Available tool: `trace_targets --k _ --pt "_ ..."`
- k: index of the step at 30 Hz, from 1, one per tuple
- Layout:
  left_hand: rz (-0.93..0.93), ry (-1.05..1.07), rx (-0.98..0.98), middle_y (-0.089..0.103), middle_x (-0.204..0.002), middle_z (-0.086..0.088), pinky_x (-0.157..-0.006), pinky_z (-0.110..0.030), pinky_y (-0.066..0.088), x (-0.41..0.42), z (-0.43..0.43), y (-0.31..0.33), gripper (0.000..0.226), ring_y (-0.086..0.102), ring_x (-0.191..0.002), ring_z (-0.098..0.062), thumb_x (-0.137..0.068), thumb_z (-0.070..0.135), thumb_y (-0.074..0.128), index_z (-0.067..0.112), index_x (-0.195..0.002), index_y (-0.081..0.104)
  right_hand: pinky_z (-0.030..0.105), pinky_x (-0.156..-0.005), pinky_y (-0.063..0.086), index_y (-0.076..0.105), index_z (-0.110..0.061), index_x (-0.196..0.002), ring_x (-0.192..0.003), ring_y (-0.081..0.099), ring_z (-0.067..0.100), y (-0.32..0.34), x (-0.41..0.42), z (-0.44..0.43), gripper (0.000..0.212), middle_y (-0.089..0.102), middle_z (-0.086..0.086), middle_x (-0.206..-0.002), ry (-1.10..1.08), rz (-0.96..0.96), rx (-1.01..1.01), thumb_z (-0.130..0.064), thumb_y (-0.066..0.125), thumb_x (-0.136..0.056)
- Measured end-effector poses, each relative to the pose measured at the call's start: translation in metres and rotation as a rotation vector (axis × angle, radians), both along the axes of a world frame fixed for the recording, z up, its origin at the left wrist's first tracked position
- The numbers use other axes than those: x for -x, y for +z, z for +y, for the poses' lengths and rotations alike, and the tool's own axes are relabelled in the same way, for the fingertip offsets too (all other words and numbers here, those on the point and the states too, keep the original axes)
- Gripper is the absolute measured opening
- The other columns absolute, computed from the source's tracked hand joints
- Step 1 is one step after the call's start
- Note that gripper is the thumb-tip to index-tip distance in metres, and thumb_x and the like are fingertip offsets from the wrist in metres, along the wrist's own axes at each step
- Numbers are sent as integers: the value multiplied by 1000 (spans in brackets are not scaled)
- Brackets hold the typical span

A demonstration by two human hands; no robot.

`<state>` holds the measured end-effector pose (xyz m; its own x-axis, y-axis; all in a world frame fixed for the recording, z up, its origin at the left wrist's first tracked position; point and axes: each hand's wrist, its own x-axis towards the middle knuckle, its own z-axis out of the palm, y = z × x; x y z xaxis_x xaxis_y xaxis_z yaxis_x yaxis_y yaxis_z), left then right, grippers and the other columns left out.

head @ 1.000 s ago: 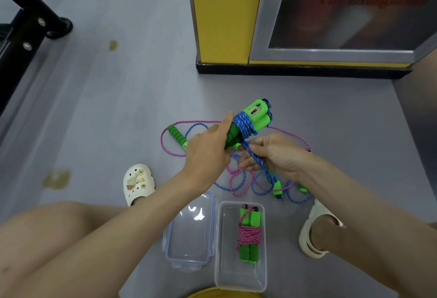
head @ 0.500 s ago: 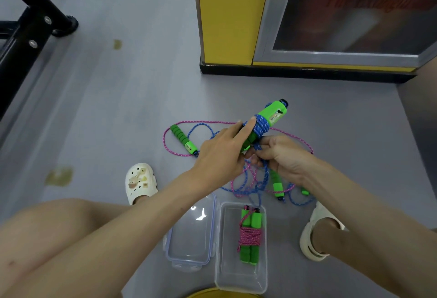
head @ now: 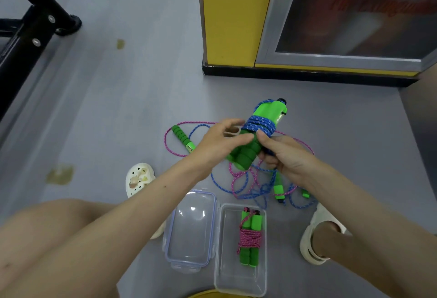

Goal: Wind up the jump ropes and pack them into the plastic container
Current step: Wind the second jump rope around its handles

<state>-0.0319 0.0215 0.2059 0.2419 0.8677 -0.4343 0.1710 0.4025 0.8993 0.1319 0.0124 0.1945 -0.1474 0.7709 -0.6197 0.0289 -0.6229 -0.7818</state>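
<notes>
My left hand (head: 218, 142) grips the green foam handles (head: 248, 153) of a blue jump rope, tilted up to the right. Blue cord (head: 260, 125) is wound in several turns around the handles near their top. My right hand (head: 283, 155) pinches the blue cord just below the coil, thumb against the handles. Loose blue cord (head: 238, 188) and a pink rope (head: 238, 177) lie tangled on the floor below. The clear plastic container (head: 221, 250) stands near me with a wound pink rope bundle (head: 250, 238) inside.
The container's clear lid (head: 191, 226) lies open to its left. A green handle (head: 182, 138) of the pink rope lies on the grey floor at left. My white sandals (head: 139, 177) flank the container. A yellow cabinet (head: 234, 16) stands ahead, a black frame (head: 30, 30) at far left.
The handles have swung more upright and nearer to me, with more blue turns on them. My right hand has come up against the handles with the cord.
</notes>
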Motion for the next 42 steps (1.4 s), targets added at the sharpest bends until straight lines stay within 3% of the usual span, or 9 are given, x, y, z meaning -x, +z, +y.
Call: trace_targets --k 5,7,13,17,20,23,29,34,42 --pt "-169 -59 311 69 -107 -9 -81 -46 56 4 -4 2 56 69 -95 -27 -77 38 72 17 -126 53 23 -53 29 58 3 -91 -47 27 10 7 2 0 45 52 0 -52 93 191 -28 -41 52 -86" --pt "-209 -96 315 70 -100 -11 -75 -40 57 5 -4 5 49 70 -88 -30 -80 31 71 14 -123 55 27 -57 30 59 7 -96 -45 32 10 6 1 1 58 53 3 -56 102 138 -39 -48 56 -78" --pt "-88 -26 243 73 -93 -10 -71 -40 56 5 -1 2 43 71 -75 -34 -80 17 76 18 -118 57 19 -40 29 61 -10 -66 -40 29 10 3 -3 0 35 54 8 -57 77 -48 -53 -37 60 -88" --pt "-55 8 222 73 -99 -13 -70 -39 57 2 -1 0 42 72 -77 -34 -78 16 78 19 -115 58 17 -39 25 65 -11 -71 -39 28 8 2 -6 4 24 55 7 -57 100 -38 -35 -26 62 -89" --pt "-36 67 193 72 -97 -11 -54 -27 54 4 1 -1 41 71 -69 -25 -77 11 77 18 -113 60 15 -38 26 67 -9 -87 -38 30 5 1 -8 5 5 57 7 -59 165 -95 -18 -10 62 -89" --pt "-22 110 164 71 -90 -5 -49 -21 50 5 2 -1 40 69 -62 -16 -77 7 77 16 -112 61 15 -39 28 66 -9 -85 -39 35 5 -1 -7 5 13 59 7 -62 159 -150 -6 -10 56 -93" --pt "347 -12 -197 70 -99 4 -81 -44 56 4 0 -12 63 67 -90 -18 -66 26 81 28 -124 56 16 -55 42 68 -5 -83 -56 49 10 -1 -5 2 19 60 6 -66 121 -145 3 -13 55 -94" --pt "499 -18 -301 68 -100 7 -82 -44 53 4 0 -15 70 64 -93 -19 -66 36 76 34 -130 49 19 -40 31 63 -2 -84 -37 33 7 3 -3 1 27 52 6 -57 161 -59 34 -18 47 -99" --pt "841 -76 -487 66 -106 4 -76 -34 47 4 -3 -13 63 61 -97 -22 -78 37 73 29 -134 44 18 -40 24 63 -5 -86 -36 28 7 9 2 -1 27 54 5 -53 271 -59 2 -21 45 -100"
